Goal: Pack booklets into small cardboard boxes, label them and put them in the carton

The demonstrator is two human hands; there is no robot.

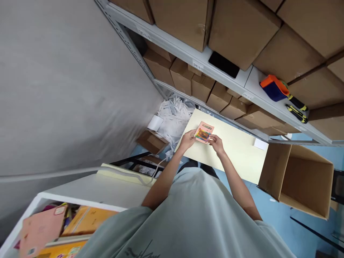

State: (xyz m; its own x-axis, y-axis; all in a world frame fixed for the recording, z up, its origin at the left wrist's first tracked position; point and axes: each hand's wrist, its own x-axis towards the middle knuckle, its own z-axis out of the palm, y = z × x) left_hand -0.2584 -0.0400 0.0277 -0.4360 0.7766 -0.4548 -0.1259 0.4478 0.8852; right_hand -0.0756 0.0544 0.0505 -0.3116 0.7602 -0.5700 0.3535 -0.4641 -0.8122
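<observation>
A small pink booklet (204, 131) with a colourful picture on its cover is held above the pale yellow tabletop (236, 154). My left hand (189, 139) grips its left edge, fingers closed on it. At the lower right edge of the booklet, my right hand (216, 143) pinches it between thumb and fingers.
An open cardboard box (306, 179) stands right of the table. Shelves with boxes, a black phone (224, 65) and cutters (296, 113) run along the far side. Paper strips (174, 111) lie at the left. A white bin (80, 190) at lower left holds booklets.
</observation>
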